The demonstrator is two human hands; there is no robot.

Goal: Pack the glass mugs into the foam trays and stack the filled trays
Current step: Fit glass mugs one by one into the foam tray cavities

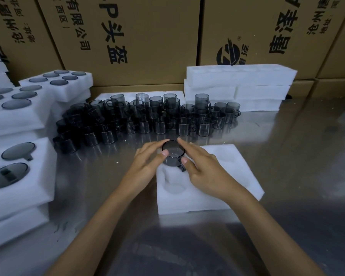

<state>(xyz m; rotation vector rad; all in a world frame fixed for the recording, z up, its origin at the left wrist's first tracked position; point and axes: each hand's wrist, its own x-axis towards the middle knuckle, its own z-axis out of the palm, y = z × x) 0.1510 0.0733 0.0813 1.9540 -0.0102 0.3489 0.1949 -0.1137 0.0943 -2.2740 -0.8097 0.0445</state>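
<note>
Smoky glass mug [173, 154] upright at far-left corner of white foam tray [237, 176], handle twd near-right; other pockets empty.

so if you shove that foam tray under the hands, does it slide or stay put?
Probably slides easily: the foam tray looks light and sits on a smooth, shiny metal table. Likely soft, so an edge push may dent it. Only one smoked glass mug is going into it, so there is little weight to anchor it.

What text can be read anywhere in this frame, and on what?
"有限公司", "(西区)", "P头盔": middle cardboard box.
"唐泽", "沧州", "地址": right cardboard box, beside a round logo.
"沧州", "地址:": left cardboard box; remainder blurred.
Glass mugs and foam trays: no text.
</note>
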